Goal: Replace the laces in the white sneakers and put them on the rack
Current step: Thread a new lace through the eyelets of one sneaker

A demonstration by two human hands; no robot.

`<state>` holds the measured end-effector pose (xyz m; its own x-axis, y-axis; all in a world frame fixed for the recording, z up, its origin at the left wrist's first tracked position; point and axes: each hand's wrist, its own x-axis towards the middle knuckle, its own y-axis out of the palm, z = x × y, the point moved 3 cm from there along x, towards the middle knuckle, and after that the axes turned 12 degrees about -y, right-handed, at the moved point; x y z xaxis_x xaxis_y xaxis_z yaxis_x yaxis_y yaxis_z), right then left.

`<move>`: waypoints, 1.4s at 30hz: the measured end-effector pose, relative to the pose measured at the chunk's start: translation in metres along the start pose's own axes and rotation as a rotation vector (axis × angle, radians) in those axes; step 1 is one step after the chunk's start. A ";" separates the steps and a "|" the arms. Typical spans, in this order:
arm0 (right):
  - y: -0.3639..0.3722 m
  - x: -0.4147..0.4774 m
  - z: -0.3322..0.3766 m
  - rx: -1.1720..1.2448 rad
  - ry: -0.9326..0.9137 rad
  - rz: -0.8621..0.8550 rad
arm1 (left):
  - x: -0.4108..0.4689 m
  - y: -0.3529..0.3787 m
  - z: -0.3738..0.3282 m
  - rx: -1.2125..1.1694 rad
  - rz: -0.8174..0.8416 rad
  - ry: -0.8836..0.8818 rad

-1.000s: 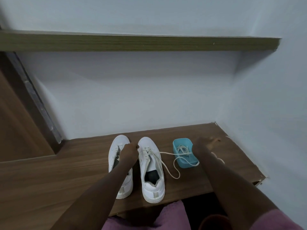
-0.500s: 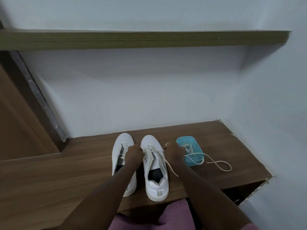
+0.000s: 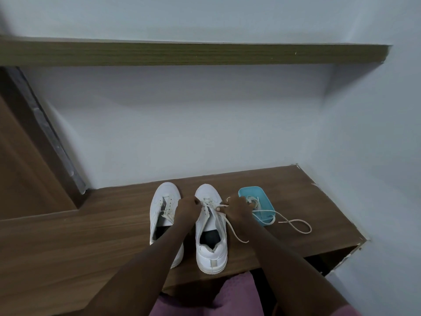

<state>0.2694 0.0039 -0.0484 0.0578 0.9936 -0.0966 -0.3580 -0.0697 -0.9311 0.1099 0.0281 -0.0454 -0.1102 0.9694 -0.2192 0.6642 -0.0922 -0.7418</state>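
On wooden surface [image 3: 91, 236], lacing step: left hand [image 3: 186, 207] grips right-hand sneaker [image 3: 210, 247] at its eyelets; right hand [image 3: 238, 208] pinches lace [image 3: 234, 231]. Next, probably: feed lace through next eyelet, pull snug.

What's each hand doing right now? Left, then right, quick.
Left hand: grips the laced sneaker at its eyelets.
Right hand: pinches the lace threaded through that sneaker.
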 end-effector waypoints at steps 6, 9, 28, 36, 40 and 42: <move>0.001 0.005 0.006 0.486 0.109 0.017 | -0.001 0.011 -0.014 0.037 0.063 0.074; 0.004 0.002 0.008 0.682 0.085 0.080 | -0.005 0.014 -0.018 0.080 0.051 0.137; 0.005 -0.012 -0.008 0.524 0.211 0.182 | -0.009 0.020 -0.010 0.121 0.059 0.137; 0.025 -0.018 -0.018 0.207 0.073 0.143 | -0.005 0.023 -0.002 0.020 0.069 0.104; 0.029 -0.016 -0.018 0.112 0.056 0.054 | -0.003 0.021 -0.001 -0.013 0.105 0.104; 0.019 -0.011 -0.018 0.077 0.039 -0.013 | -0.004 0.019 -0.001 0.003 0.108 0.095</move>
<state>0.2782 -0.0100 -0.0714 0.0987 0.9901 -0.0997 -0.4276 -0.0483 -0.9027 0.1239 0.0229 -0.0576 0.0320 0.9710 -0.2368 0.6664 -0.1972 -0.7190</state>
